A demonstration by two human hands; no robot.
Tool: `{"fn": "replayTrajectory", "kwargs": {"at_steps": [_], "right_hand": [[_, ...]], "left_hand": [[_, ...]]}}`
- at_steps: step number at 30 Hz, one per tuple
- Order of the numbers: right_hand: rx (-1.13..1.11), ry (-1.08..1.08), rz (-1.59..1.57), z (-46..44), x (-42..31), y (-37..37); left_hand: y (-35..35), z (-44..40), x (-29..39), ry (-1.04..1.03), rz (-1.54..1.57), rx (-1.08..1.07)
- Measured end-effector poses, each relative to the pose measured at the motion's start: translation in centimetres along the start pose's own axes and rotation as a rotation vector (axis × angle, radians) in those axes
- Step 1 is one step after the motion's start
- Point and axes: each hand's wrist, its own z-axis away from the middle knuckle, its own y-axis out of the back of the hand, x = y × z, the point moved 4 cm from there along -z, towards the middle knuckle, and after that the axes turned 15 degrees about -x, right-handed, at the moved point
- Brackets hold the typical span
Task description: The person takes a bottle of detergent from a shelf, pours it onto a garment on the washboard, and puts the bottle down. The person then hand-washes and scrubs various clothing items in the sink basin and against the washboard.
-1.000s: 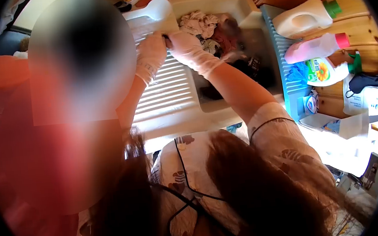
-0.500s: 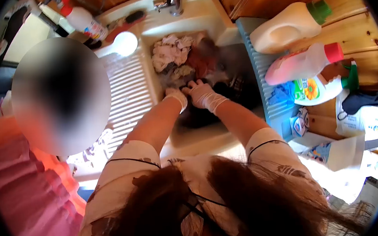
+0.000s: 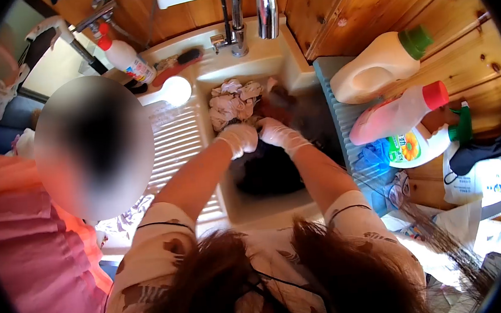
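White translucent gloves cover both my hands over a deep cream sink (image 3: 206, 160) full of washing. My left hand (image 3: 240, 139) is closed, knuckles up, on dark cloth beside the pale pink clothes (image 3: 231, 107). Close to it, my right hand (image 3: 278, 134) is also closed, with its fingertips bent down into the same dark cloth. A black garment (image 3: 271, 169) hangs or lies in the sink below both hands. Behind them is a reddish-brown cloth (image 3: 278, 103). Dark, murky water seems to fill the right side; what lies in it is hard to make out.
A chrome faucet (image 3: 239, 38) rises at the back. On the left is a ribbed washboard (image 3: 177, 139) with a white scoop (image 3: 176, 91). Several detergent bottles, including a pink one (image 3: 395, 113), line the right near a blue ribbed board (image 3: 330, 99). A person's pink clothing (image 3: 26, 253) is at left.
The view has tilted up, showing more of the faucet. My hands have moved toward the back of the sink, and my right fingers, spread before, are now closed on the dark cloth.
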Motion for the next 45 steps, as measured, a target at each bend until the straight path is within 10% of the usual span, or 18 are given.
{"fn": "replayTrajectory", "kwargs": {"at_steps": [10,14,18,24,27,33,35,36,40,45], "right_hand": [[-0.065,0.271,-1.157,11.8,-18.0,6.1],[-0.139,0.346,-1.394,10.4,-22.2,1.5],[0.113,0.513,0.079,6.7,-22.2,-5.1],[0.057,0.413,0.589,11.6,-27.3,-9.0],[0.072,0.253,0.55,6.5,-26.2,-8.8],[0.164,-0.075,0.441,-4.1,-27.9,-2.0],[0.112,0.138,0.575,-0.8,-26.5,-4.1],[0.051,0.273,0.549,1.7,-26.3,-5.3],[0.168,0.546,0.709,3.2,-25.8,-7.4],[0.011,-0.038,0.079,-3.5,-29.1,-0.7]], "left_hand": [[-2.9,22.7,-9.5,-0.478,1.207,0.513],[-8.3,26.4,-11.7,-0.338,1.355,0.588],[-15.5,22.1,-12.7,-0.151,0.64,0.83],[-17.4,24.6,-7.4,-0.065,-0.027,0.704],[-17.1,20.4,-10.2,-0.13,-0.025,0.798],[-8.3,13.8,-15.4,0.436,0.324,0.903],[-10.3,17.1,-13.1,0.22,0.334,0.701],[-12.9,18.4,-11.9,0.136,-0.187,1.059],[-15.5,18.3,-11.4,-0.053,-0.166,0.587],[-7.4,14.0,-16.4,0.283,0.432,0.951]]}}
